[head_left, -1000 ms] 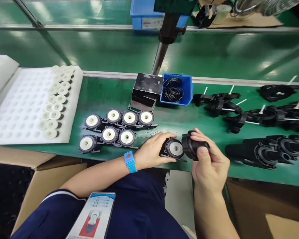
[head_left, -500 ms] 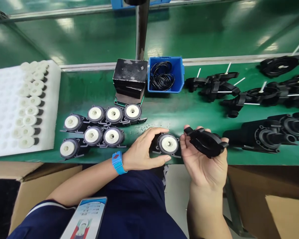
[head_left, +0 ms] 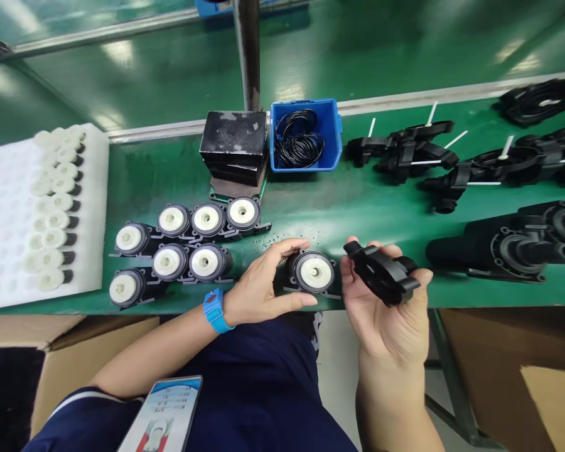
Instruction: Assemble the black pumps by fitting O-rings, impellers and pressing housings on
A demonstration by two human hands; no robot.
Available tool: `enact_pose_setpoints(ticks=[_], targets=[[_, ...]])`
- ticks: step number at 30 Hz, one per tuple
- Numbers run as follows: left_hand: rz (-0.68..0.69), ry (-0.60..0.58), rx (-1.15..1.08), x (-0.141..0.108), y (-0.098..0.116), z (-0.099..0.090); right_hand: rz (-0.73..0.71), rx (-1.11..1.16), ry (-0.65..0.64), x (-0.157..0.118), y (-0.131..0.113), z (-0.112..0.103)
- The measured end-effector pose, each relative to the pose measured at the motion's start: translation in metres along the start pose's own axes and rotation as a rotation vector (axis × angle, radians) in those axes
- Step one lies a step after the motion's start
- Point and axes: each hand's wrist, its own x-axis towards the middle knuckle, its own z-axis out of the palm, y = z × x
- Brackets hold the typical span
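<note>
My left hand [head_left: 258, 282] curves around a black pump motor body [head_left: 289, 276], thumb on the near side and fingers on the far side. The body stands on the green bench, and a white round impeller [head_left: 314, 272] with a centre hole faces up in it. To its right, my right hand [head_left: 388, 314] is closed on a black plastic pump cover [head_left: 381, 273] with ports, held tilted above the palm. A gap separates the cover from the motor body. Left of my left hand stand several similar motor bodies with white impellers [head_left: 204, 262].
A white foam tray [head_left: 9, 220] with white impellers lies at the left. Black blocks [head_left: 233, 135] and a blue bin [head_left: 329, 166] of black rings stand at the back. Several black covers with white pins [head_left: 417, 147] and larger black housings [head_left: 503, 245] occupy the right.
My right hand has tilted the pump cover, so a ribbed port now shows at its right. My left hand stays around the motor body. The view has shifted slightly.
</note>
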Motion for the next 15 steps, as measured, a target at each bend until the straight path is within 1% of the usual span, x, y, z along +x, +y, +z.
enact_pose_setpoints(ticks=[6, 9, 12, 15], targets=[[0.005, 0.027, -0.011, 0.001, -0.003, 0.001, -0.212, -0.272, 0.044, -0.004, 0.002, 0.009], [0.012, 0.035, -0.011, 0.002, -0.002, 0.001, -0.361, -0.378, 0.068, -0.007, 0.001, 0.019], [0.022, 0.052, 0.015, 0.003, 0.001, 0.001, -0.528, -0.590, 0.033, -0.011, -0.003, 0.028], [0.035, 0.046, 0.024, 0.003, 0.001, 0.000, -0.643, -0.841, -0.060, -0.012, -0.008, 0.033]])
